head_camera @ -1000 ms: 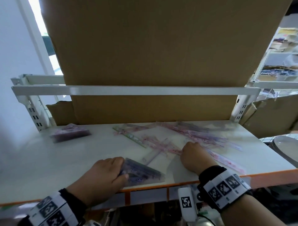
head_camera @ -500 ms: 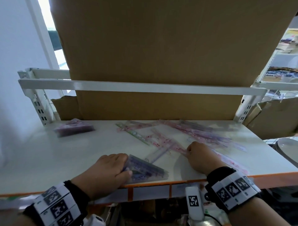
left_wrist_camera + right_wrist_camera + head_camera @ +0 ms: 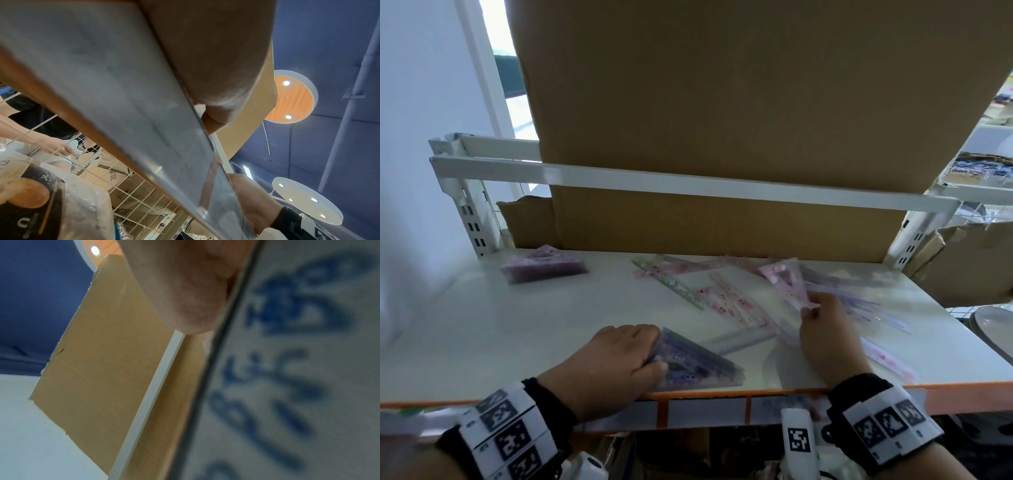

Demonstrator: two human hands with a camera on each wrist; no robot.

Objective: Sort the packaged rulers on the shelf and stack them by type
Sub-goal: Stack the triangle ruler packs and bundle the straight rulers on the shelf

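On the white shelf [image 3: 482, 329], my left hand [image 3: 654, 353] grips a stack of purple triangular packaged rulers [image 3: 698, 365] at the front edge, fingers curled over its left end. My right hand [image 3: 812, 306] pinches a corner of a pink triangular packaged ruler [image 3: 787, 282], tilted up above the loose pile. Pink straight rulers [image 3: 726, 301] and a green one [image 3: 671, 289] lie criss-crossed in the middle. Purple straight rulers [image 3: 856, 298] spread to the right. Another purple stack [image 3: 544, 267] sits at the back left. Both wrist views show only palm and the shelf's edge.
A large cardboard box [image 3: 722, 102] fills the back of the shelf behind a white rail [image 3: 654, 181]. The orange shelf lip [image 3: 722, 394] runs under my wrists. More cardboard [image 3: 962, 263] and a plate [image 3: 993, 329] are off to the right.
My right hand has moved back and right and lifted a pink triangular ruler out of the pile. My left hand stays on the purple stack at the front edge.
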